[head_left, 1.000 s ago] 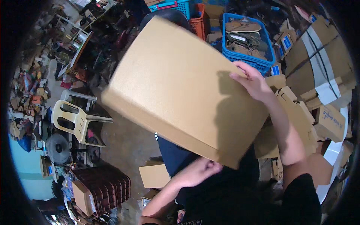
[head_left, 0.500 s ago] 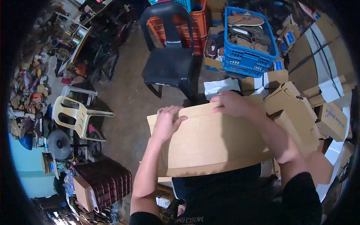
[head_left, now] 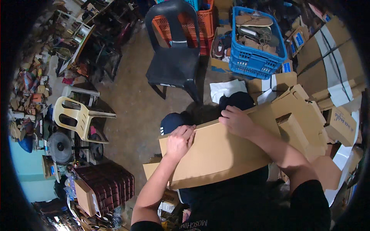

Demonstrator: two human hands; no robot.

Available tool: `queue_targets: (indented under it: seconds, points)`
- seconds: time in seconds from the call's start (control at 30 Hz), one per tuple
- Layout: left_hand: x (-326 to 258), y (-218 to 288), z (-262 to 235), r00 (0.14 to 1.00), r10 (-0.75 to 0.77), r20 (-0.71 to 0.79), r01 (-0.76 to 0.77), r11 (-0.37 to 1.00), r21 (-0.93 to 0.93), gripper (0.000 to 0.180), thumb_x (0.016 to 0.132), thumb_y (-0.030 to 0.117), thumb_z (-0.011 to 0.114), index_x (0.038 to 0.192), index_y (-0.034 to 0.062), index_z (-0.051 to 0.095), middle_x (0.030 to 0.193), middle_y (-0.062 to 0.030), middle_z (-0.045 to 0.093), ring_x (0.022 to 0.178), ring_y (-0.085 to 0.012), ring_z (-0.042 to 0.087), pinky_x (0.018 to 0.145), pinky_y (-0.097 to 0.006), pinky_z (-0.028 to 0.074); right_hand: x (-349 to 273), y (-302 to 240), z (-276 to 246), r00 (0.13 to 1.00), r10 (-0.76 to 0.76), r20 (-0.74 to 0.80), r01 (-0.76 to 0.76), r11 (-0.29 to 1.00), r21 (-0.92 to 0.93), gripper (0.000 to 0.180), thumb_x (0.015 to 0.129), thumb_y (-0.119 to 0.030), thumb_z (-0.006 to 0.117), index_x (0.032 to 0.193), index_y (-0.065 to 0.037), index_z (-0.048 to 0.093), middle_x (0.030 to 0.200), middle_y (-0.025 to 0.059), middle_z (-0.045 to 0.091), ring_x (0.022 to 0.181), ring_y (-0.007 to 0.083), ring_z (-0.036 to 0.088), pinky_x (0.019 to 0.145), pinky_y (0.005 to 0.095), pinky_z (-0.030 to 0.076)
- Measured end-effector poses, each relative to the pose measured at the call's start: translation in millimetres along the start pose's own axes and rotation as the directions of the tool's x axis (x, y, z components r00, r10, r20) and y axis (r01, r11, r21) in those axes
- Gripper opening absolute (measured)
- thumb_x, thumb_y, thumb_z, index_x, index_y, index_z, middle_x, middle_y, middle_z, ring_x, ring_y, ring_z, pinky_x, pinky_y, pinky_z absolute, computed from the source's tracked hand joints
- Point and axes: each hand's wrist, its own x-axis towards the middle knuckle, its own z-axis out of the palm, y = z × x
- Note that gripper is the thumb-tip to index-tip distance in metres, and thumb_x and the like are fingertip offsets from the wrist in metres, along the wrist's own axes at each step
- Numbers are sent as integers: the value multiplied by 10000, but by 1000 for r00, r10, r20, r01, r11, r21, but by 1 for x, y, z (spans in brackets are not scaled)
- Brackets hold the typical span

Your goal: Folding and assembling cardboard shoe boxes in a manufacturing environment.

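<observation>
A wide brown cardboard sheet (head_left: 219,150) lies across my lap, its far edge creased into a narrow fold. My left hand (head_left: 179,141) is closed over that edge near its left end, fingers curled and pressed on the fold. Farther right along the same edge, my right hand (head_left: 236,121) grips the cardboard with bent fingers. Beneath the sheet, another piece of cardboard (head_left: 150,169) sticks out at the left. My knees in dark cloth show beyond the far edge.
A black plastic chair (head_left: 173,65) stands ahead, by a blue crate (head_left: 257,57) of shoes. Flattened cardboard boxes (head_left: 304,119) pile up on my right. To the left are a cream chair (head_left: 79,117), a fan (head_left: 60,146) and a dark red crate (head_left: 110,188).
Both hands and the sheet's far edge have come lower and nearer to me, uncovering my knees. My left hand has shifted right, its fingers now curled over the edge.
</observation>
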Motion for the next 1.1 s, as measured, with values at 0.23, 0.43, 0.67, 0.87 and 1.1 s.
queue_targets:
  seconds: [0.23,0.43,0.67,0.87,1.1]
  points:
    - [26,-24,-29,880,-427,208,427,903,47,253,987,260,638,918,17,646,845,-253,673,793,-463,653,697,-495,533,23,-23,-49,961,110,-253,-111,994,11,475,873,-383,725,1238,-85,668,1127,114,620,1229,327,540,1081,510,386]
    - [29,-57,-54,890,-409,201,452,850,-272,553,1029,103,593,1559,142,440,864,-80,672,766,-169,614,755,-362,528,-11,-24,-57,980,-121,157,45,908,417,535,815,-439,786,1220,-107,676,1209,92,637,1317,315,509,1147,543,330]
    - [-2,-59,-64,692,-556,461,684,302,-663,402,1055,91,563,1456,60,566,1167,-51,731,927,-84,656,833,-240,529,-44,-6,-48,972,-141,186,121,986,115,524,749,-129,795,1249,-228,674,1285,-1,642,1376,327,477,1155,546,354]
    - [-15,-49,-60,645,-601,473,634,74,-770,295,1096,187,504,1308,50,657,1138,-49,710,1016,-122,664,893,-267,526,-52,7,-45,996,0,-90,31,938,345,495,739,-128,822,1219,-192,722,1339,19,655,1347,359,517,1098,495,447]
    - [-12,-12,-88,820,-309,483,571,505,-647,556,799,251,578,1305,28,636,1261,-120,669,1241,-271,602,1123,-377,419,-90,27,-82,980,121,-157,-67,947,313,616,641,-59,825,1242,-122,704,1389,46,641,1324,360,545,1084,474,486]
